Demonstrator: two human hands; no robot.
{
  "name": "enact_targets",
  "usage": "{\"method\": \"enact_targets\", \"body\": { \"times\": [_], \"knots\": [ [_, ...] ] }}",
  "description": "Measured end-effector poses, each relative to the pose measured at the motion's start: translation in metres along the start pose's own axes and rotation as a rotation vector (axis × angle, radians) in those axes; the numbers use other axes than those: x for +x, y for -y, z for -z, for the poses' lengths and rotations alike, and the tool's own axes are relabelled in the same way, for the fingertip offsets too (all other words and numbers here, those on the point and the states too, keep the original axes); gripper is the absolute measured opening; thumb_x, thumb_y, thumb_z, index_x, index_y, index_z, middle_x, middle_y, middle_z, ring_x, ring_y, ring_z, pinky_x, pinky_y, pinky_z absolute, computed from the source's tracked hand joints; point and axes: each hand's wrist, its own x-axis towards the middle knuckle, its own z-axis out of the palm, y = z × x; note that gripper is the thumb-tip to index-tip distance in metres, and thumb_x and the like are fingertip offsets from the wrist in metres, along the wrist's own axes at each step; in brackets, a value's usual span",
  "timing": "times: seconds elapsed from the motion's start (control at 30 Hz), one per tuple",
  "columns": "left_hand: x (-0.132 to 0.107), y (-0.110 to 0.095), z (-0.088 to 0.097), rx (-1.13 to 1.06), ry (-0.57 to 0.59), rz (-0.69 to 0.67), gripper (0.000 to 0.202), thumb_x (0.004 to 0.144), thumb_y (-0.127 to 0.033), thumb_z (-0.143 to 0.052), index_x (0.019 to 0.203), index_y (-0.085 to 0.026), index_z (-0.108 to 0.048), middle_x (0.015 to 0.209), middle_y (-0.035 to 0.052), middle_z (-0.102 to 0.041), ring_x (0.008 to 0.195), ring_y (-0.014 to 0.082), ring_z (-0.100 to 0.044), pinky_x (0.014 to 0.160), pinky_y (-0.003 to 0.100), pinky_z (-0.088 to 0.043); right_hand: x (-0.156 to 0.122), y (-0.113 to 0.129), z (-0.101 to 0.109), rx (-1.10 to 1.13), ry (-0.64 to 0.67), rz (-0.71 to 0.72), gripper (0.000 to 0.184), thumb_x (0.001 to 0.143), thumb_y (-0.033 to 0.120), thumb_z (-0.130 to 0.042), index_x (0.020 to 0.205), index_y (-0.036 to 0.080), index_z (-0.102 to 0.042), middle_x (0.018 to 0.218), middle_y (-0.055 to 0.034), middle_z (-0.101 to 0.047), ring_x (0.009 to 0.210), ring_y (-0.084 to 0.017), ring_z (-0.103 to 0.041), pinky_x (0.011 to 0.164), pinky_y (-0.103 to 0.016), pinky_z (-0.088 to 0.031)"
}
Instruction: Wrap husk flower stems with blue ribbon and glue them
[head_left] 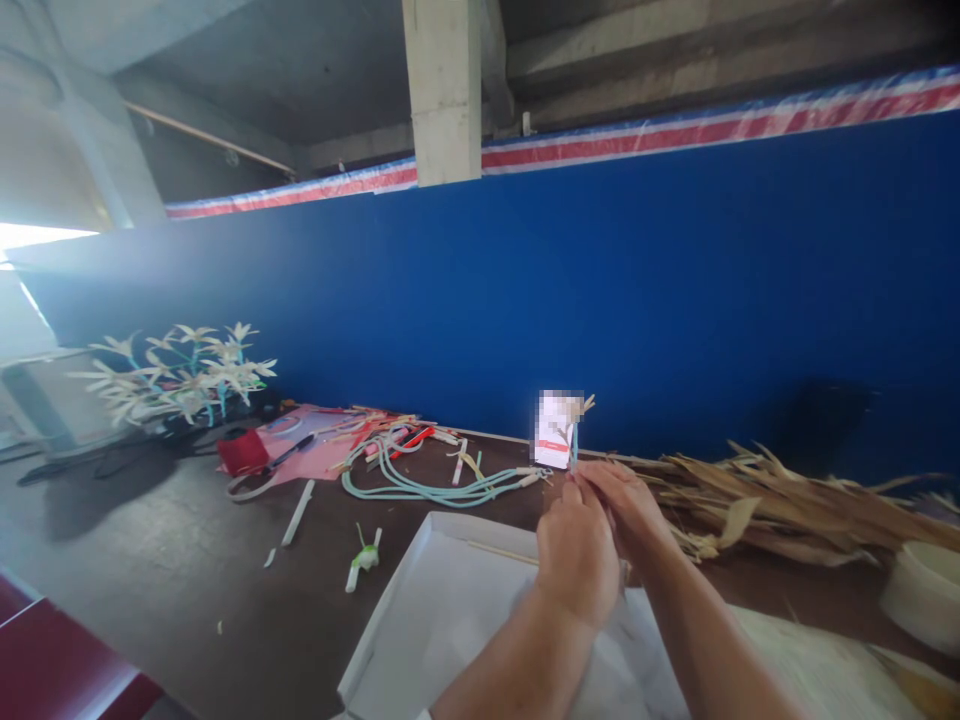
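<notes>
My left hand [571, 548] and my right hand [626, 500] are close together above the far edge of a white box lid or tray [427, 620]. Their fingers are closed around the lower part of a thin light blue stem [575, 445] that stands upright. Pale, petal-like tips [589, 404] show at its top, so it looks like a handmade flower, partly blurred. Right behind the stem, a lit phone [553, 455] leans upright, its screen partly pixelated. My fingertips are partly hidden by the backs of my hands. A thin stick [502, 552] lies in the white tray.
Light blue cords [420, 492] lie coiled left of my hands. Further left are pink sheets [319, 465], a red tape roll [243, 451] and a cluster of pale flowers [199, 365]. Dry husks [780, 510] and a white cup-like container [926, 595] are on the right. A blue partition [480, 300] rises behind.
</notes>
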Motion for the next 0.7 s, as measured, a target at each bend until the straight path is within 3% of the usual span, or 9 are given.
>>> {"method": "enact_targets", "body": {
  "times": [0.07, 0.17, 0.27, 0.43, 0.5, 0.6, 0.7],
  "knots": [
    [-0.001, -0.002, 0.0, 0.025, 0.024, 0.009, 0.04, 0.087, -0.013, -0.028, 0.123, -0.011, -0.045, 0.101, 0.0167, -0.058, 0.084, 0.023, -0.059, 0.07, 0.032, -0.047, 0.002, -0.001, 0.002, 0.036, 0.131, -0.105, 0.02, 0.064, 0.039, -0.061, 0.058, 0.02, -0.066, 0.049, -0.001, -0.061, 0.044, -0.015, -0.052, 0.042, -0.026, -0.038],
    [-0.002, -0.003, -0.001, 0.07, 0.036, 0.015, 0.04, 0.086, -0.011, -0.027, 0.122, -0.011, -0.046, 0.101, 0.017, -0.058, 0.083, 0.0223, -0.06, 0.069, 0.031, -0.047, 0.003, -0.002, 0.003, 0.086, 0.161, -0.179, 0.018, 0.062, 0.036, -0.061, 0.057, 0.019, -0.066, 0.05, -0.0019, -0.061, 0.045, -0.015, -0.051, 0.043, -0.026, -0.037],
    [-0.003, -0.002, -0.005, 0.099, 0.038, -0.004, 0.041, 0.086, -0.01, -0.027, 0.123, -0.009, -0.044, 0.1, 0.0173, -0.057, 0.081, 0.0232, -0.06, 0.067, 0.033, -0.048, 0.003, -0.001, 0.003, 0.085, 0.13, -0.217, 0.014, 0.061, 0.032, -0.062, 0.055, 0.02, -0.065, 0.054, -0.002, -0.062, 0.05, -0.017, -0.053, 0.046, -0.027, -0.039],
    [-0.005, -0.003, -0.011, 0.138, 0.03, -0.015, 0.043, 0.086, -0.011, -0.03, 0.128, -0.008, -0.037, 0.099, 0.018, -0.056, 0.077, 0.0216, -0.06, 0.063, 0.03, -0.048, 0.005, 0.001, 0.004, -0.015, 0.048, -0.133, 0.016, 0.062, 0.028, -0.058, 0.047, 0.023, -0.062, 0.054, 0.0001, -0.063, 0.058, -0.019, -0.057, 0.051, -0.029, -0.042],
    [-0.005, -0.004, -0.009, 0.13, 0.029, -0.011, 0.042, 0.087, -0.012, -0.029, 0.128, -0.009, -0.036, 0.099, 0.0173, -0.057, 0.076, 0.0206, -0.06, 0.063, 0.029, -0.047, 0.006, 0.001, 0.004, 0.029, 0.027, -0.182, 0.016, 0.062, 0.03, -0.059, 0.048, 0.023, -0.063, 0.054, 0.0, -0.064, 0.056, -0.019, -0.058, 0.051, -0.029, -0.043],
    [-0.006, -0.008, -0.003, 0.108, 0.076, -0.042, 0.04, 0.086, -0.012, -0.029, 0.123, -0.013, -0.044, 0.097, 0.0148, -0.058, 0.079, 0.0215, -0.059, 0.065, 0.031, -0.047, 0.009, 0.0, 0.004, 0.098, -0.014, -0.281, 0.014, 0.059, 0.035, -0.063, 0.058, 0.021, -0.067, 0.063, -0.0031, -0.068, 0.058, -0.019, -0.059, 0.05, -0.029, -0.043],
    [-0.009, -0.01, 0.001, 0.122, 0.137, -0.1, 0.034, 0.08, -0.009, -0.036, 0.107, -0.012, -0.057, 0.091, 0.0145, -0.061, 0.079, 0.0237, -0.059, 0.065, 0.032, -0.046, 0.013, -0.005, 0.006, 0.043, -0.085, -0.256, 0.02, 0.059, 0.036, -0.064, 0.067, 0.019, -0.07, 0.07, -0.0059, -0.069, 0.059, -0.019, -0.059, 0.05, -0.028, -0.043]
  ]
}}
